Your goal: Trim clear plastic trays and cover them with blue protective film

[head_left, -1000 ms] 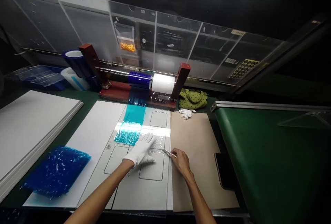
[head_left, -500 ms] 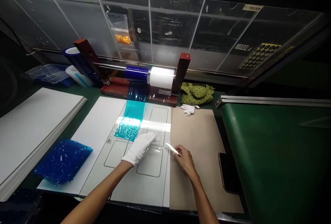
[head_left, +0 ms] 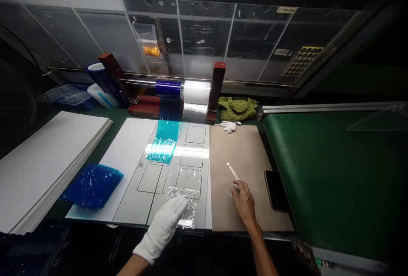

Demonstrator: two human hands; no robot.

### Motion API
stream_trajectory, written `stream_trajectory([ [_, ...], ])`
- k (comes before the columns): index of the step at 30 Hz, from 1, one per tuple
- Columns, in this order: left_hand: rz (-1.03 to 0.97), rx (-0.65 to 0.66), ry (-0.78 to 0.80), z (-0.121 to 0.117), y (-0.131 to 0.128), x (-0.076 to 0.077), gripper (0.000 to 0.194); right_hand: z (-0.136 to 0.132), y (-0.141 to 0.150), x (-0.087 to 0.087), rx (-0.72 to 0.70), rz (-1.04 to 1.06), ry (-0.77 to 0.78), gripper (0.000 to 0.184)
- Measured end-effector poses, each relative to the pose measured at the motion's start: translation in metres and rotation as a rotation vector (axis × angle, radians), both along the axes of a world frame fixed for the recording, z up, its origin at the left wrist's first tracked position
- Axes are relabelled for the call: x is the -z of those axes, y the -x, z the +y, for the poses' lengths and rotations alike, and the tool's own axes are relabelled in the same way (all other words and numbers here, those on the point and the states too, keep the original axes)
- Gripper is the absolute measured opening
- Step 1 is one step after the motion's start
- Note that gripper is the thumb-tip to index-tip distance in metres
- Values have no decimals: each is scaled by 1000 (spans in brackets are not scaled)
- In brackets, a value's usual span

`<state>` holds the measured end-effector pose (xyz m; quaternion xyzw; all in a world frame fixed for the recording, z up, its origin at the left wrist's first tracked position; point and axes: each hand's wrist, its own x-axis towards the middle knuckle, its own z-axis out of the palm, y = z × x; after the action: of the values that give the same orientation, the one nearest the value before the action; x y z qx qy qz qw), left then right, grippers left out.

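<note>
My left hand (head_left: 162,225) wears a white cotton glove and lies at the near edge of a pale panel marked with rounded-rectangle outlines (head_left: 191,221). Crumpled clear plastic film (head_left: 188,210) bunches under and beside its fingers. My bare right hand (head_left: 244,201) sits on brown kraft paper (head_left: 248,148). A craft knife (head_left: 233,171) points away from me, its handle end at my fingertips. I cannot tell whether those fingers hold it. Farther up the panel, a crinkled teal film patch (head_left: 161,150) lies below a smooth teal strip (head_left: 167,130).
A blue roll (head_left: 168,89) and a white roll (head_left: 196,92) sit on a rod between red-brown wooden posts. Crumpled blue film (head_left: 92,186) lies on a white sheet (head_left: 127,153). A phone (head_left: 276,191) lies right of the paper, beside a green surface (head_left: 334,174).
My left hand has pulled back toward me, and the crumpled clear film now lies at the panel's near edge. My right hand has also drawn back, and the knife now points away from me.
</note>
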<state>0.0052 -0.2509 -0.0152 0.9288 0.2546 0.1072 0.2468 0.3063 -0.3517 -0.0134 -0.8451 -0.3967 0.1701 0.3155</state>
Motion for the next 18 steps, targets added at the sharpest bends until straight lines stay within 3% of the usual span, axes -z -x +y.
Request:
stream_trajectory([
  [4,88,69,-337,-26,17,16,76,-30,29,-5,-18,6,8,32],
  [9,97,97,-397,-41,26,17,61,-68,69,-28,-84,103,46,29],
  [11,90,111,-381,-44,29,13,60,-81,84,-53,-143,211,91,27],
  [13,86,105,-363,-47,31,9,67,-96,100,-90,-253,372,124,27],
  [16,70,59,-349,-55,34,3,73,-126,124,-154,-525,622,34,39],
  [18,44,15,-355,-62,36,-3,74,-148,139,-189,-764,676,-7,50],
])
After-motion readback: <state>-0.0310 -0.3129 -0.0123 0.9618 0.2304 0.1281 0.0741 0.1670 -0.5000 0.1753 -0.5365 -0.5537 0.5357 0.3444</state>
